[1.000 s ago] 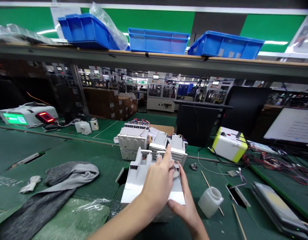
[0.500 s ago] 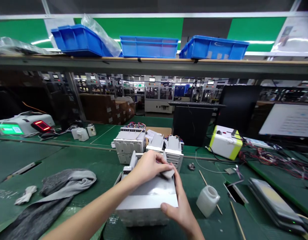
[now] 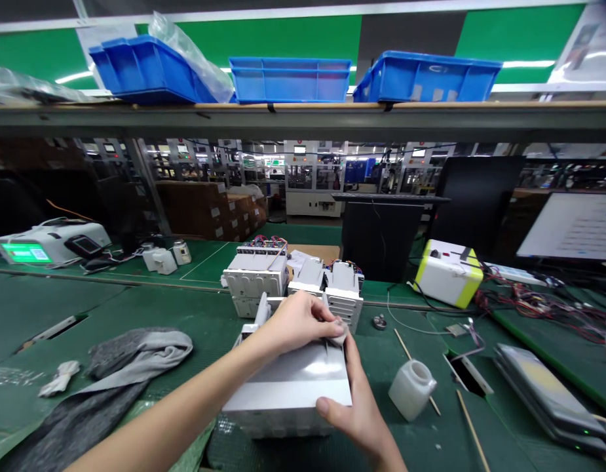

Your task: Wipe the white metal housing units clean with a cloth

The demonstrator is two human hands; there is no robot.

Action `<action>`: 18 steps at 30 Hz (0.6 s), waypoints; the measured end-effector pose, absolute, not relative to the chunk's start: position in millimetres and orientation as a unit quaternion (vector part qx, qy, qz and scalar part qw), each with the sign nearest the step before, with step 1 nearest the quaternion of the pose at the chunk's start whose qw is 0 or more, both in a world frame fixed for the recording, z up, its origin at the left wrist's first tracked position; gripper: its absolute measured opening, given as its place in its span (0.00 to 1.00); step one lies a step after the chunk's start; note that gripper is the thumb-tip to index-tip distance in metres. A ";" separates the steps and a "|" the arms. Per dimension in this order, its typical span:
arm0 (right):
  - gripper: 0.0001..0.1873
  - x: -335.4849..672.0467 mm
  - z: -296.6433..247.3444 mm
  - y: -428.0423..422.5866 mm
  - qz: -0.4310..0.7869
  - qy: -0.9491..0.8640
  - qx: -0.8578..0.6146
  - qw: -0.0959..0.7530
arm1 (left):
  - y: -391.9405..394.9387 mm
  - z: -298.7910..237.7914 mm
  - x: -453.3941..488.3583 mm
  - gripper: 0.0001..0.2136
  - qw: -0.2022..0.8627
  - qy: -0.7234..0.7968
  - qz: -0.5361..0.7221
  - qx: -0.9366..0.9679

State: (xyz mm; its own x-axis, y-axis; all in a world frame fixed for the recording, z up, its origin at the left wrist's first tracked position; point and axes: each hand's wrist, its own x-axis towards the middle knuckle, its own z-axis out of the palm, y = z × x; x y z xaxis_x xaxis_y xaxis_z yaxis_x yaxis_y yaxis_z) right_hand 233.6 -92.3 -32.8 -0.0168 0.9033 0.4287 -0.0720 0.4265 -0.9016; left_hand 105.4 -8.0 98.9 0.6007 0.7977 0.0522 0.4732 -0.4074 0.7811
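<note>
A white box-like casing (image 3: 287,393) with a glossy top sits on the green bench in front of me. My left hand (image 3: 300,321) reaches across it and pinches a small whitish-grey cloth or pad (image 3: 339,335) against the top near the far right corner. Gripping the casing's right side is my right hand (image 3: 356,406), its thumb on the near face and its fingers along the side. The fingertips of both hands come close together at that corner. Just behind stand more grey-white units (image 3: 258,278) with wires on top.
A white plastic bottle (image 3: 413,390) stands to the right, near thin wooden sticks (image 3: 472,429). A grey cloth sleeve (image 3: 135,360) and a crumpled white piece (image 3: 59,378) lie left. Flat silver devices (image 3: 548,393) lie far right. Blue bins (image 3: 290,80) line the shelf above.
My left hand presses the pad slightly farther toward the right corner, and the pad looks more crumpled. The right hand keeps its hold. The red display at left is now dark.
</note>
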 end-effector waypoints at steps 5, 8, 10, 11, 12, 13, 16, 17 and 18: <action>0.60 234.1 -33.0 -93.6 0.405 -0.584 -0.366 0.600 | -0.6 99.8 110.3 0.14 0.384 0.398 0.196 0.810; 0.60 233.4 -31.9 -93.7 0.405 -0.581 -0.368 0.603 | -3.1 102.0 111.5 0.13 0.346 0.412 0.200 0.819; 0.61 233.2 -31.3 -93.1 0.409 -0.573 -0.370 0.606 | -7.5 103.4 113.5 0.12 0.311 0.422 0.206 0.826; 0.62 233.2 -31.1 -92.6 0.410 -0.571 -0.372 0.607 | -10.0 103.8 115.3 0.11 0.292 0.428 0.209 0.829; 0.62 233.5 -30.9 -92.1 0.410 -0.568 -0.373 0.608 | -12.4 104.2 117.7 0.11 0.273 0.433 0.212 0.833; 0.62 233.8 -30.6 -91.5 0.410 -0.566 -0.374 0.610 | -14.4 104.5 120.7 0.10 0.254 0.438 0.214 0.835; 0.62 234.8 -27.5 -91.1 0.412 -0.561 -0.375 0.612 | -14.0 106.6 128.9 0.10 0.200 0.452 0.218 0.842; 0.61 234.7 -25.6 -91.6 0.412 -0.562 -0.374 0.613 | -10.8 108.4 129.8 0.09 0.185 0.456 0.219 0.843; 0.60 234.4 -23.4 -92.4 0.411 -0.566 -0.370 0.612 | -6.2 111.1 128.8 0.09 0.173 0.461 0.219 0.842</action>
